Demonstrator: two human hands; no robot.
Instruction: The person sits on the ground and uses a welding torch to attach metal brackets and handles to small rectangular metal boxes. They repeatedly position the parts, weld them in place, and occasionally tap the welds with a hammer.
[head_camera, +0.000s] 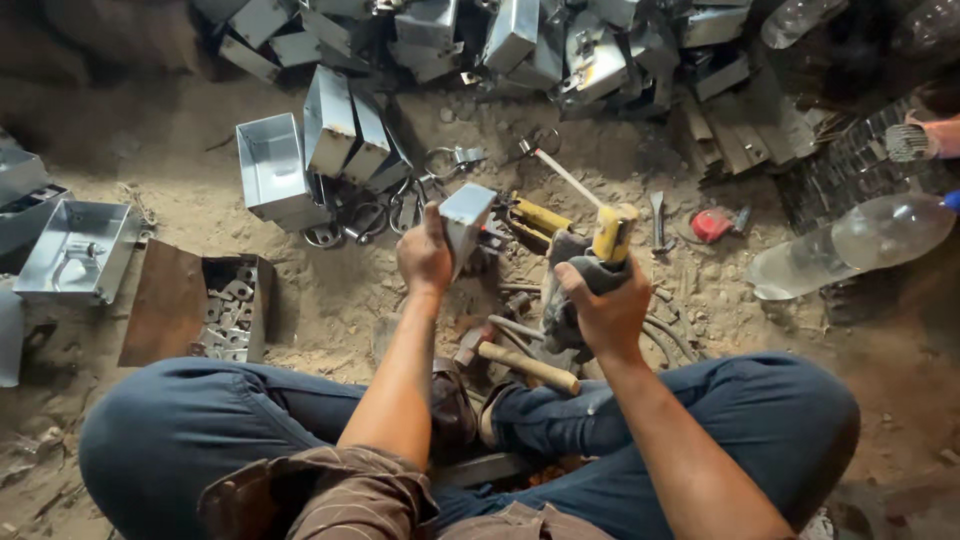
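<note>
Dirt floor (330, 300) — left hand (425, 255) grips small metal box (465, 218); right hand (605, 310) clasps yellow-handled tool (610, 235).

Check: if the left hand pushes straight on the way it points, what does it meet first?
Likely the metal rings on the ground just beyond the small metal box that the left hand holds, then the standing boxes; depth is unclear.

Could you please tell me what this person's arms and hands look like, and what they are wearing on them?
Both forearms are bare to above the elbow. The left hand and right hand wear no gloves, and no rings, watch or bracelet show. Brown patterned sleeves are rolled up near the elbows.
</note>
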